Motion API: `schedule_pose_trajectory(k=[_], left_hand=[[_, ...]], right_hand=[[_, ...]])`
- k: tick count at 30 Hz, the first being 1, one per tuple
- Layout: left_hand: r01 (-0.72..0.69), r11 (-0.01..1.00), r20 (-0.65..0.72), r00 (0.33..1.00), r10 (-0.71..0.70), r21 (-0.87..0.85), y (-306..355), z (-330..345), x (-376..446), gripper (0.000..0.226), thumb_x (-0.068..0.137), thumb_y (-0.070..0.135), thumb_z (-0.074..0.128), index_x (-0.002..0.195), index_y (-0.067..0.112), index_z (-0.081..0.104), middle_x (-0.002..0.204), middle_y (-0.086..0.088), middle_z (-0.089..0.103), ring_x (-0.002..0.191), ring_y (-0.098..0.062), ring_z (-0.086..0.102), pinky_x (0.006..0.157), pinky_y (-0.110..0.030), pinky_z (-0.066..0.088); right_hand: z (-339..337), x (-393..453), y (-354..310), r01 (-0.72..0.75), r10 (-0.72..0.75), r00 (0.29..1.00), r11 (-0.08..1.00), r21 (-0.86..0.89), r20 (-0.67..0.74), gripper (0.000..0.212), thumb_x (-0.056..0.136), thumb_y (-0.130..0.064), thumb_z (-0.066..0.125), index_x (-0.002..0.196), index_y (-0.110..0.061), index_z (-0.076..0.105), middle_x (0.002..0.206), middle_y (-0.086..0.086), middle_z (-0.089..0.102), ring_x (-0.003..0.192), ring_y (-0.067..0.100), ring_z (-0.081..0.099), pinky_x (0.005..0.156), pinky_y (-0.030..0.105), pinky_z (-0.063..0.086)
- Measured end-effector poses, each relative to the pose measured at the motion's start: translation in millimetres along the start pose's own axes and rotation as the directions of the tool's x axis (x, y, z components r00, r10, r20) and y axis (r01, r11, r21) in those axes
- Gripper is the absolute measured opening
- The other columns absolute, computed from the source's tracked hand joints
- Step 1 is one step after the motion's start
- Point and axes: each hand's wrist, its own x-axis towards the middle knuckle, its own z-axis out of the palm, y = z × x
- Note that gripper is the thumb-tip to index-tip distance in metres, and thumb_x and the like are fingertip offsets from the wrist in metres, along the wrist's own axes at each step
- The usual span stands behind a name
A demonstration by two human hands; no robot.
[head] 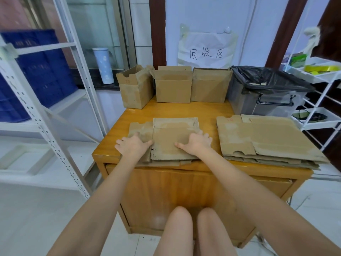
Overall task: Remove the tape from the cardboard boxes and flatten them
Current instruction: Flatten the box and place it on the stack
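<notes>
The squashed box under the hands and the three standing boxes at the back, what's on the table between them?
Nothing: the head view shows only bare wooden table between the flattened box and the three upright boxes.

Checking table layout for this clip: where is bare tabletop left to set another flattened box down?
Bare table runs between the three upright boxes and the flattened box under both hands; a narrow strip separates it from the flat stack. The back row and right side are crowded.

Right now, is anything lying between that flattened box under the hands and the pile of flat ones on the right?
Nothing visible. Only bare table separates the flattened box under both hands from the pile.
</notes>
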Motion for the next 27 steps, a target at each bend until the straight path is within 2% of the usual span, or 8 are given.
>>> schedule_pose_trajectory(k=[4,7,11,15,20,24,27], left_hand=[[-0.026,0.999,-0.021,0.999,0.025,-0.044,10,-16,-2,0.078,0.072,0.082,0.05,0.134,0.034,0.049,0.134,-0.017,0.046,0.125,-0.035,0.034,0.098,-0.039,0.03],[-0.058,0.995,-0.063,0.997,0.053,-0.084,33,-27,-7,0.077,0.072,0.081,0.053,0.133,0.034,0.049,0.135,-0.018,0.044,0.126,-0.036,0.033,0.099,-0.039,0.03],[-0.115,0.985,-0.079,0.991,0.105,-0.132,72,-34,-18,0.078,0.072,0.078,0.056,0.135,0.032,0.047,0.136,-0.019,0.043,0.126,-0.037,0.034,0.098,-0.041,0.032],[-0.201,0.962,-0.028,0.98,0.199,-0.184,118,-27,-29,0.079,0.073,0.076,0.058,0.137,0.032,0.044,0.136,-0.018,0.042,0.125,-0.036,0.039,0.094,-0.041,0.038],[-0.315,0.934,0.021,0.946,0.322,-0.169,178,-4,-51,0.083,0.074,0.08,0.051,0.14,0.031,0.04,0.136,-0.017,0.044,0.124,-0.035,0.042,0.09,-0.038,0.04],[-0.379,0.911,0.062,0.917,0.393,-0.165,224,16,-68,0.082,0.076,0.081,0.045,0.14,0.03,0.039,0.134,-0.018,0.047,0.121,-0.035,0.043,0.084,-0.036,0.039],[-0.413,0.898,0.082,0.9,0.428,-0.15,248,29,-77,0.08,0.077,0.081,0.044,0.139,0.029,0.04,0.134,-0.018,0.047,0.121,-0.035,0.043,0.087,-0.037,0.041]], right_hand=[[-17,-3,15,-0.012,0.014,0.999,0.997,0.076,-0.032,0.077,0.077,-0.079,0.047,0.112,-0.012,0.059,0.132,0.014,0.046,0.121,0.036,0.04,0.098,0.045,0.033],[-35,-7,30,-0.027,0.038,0.994,0.994,0.104,-0.101,0.067,0.079,-0.076,0.05,0.102,-0.012,0.056,0.132,0.015,0.045,0.121,0.037,0.04,0.098,0.045,0.033],[-58,-13,60,-0.075,0.096,0.981,0.989,0.127,-0.167,0.069,0.078,-0.073,0.055,0.108,-0.011,0.058,0.135,0.017,0.043,0.124,0.038,0.038,0.101,0.047,0.032],[-77,-18,105,-0.148,0.175,0.965,0.978,0.145,-0.194,0.075,0.076,-0.072,0.059,0.118,-0.009,0.056,0.139,0.017,0.04,0.127,0.039,0.036,0.102,0.048,0.032],[-92,-26,170,-0.256,0.282,0.939,0.955,0.148,-0.196,0.083,0.072,-0.071,0.064,0.124,-0.007,0.053,0.138,0.018,0.039,0.128,0.041,0.036,0.104,0.051,0.032],[-100,-28,221,-0.318,0.345,0.92,0.934,0.16,-0.185,0.085,0.068,-0.074,0.065,0.12,-0.009,0.053,0.132,0.017,0.043,0.123,0.039,0.041,0.103,0.05,0.036],[-101,-27,248,-0.343,0.374,0.913,0.921,0.186,-0.163,0.084,0.063,-0.076,0.067,0.115,-0.011,0.055,0.125,0.014,0.05,0.117,0.036,0.048,0.099,0.049,0.041]])
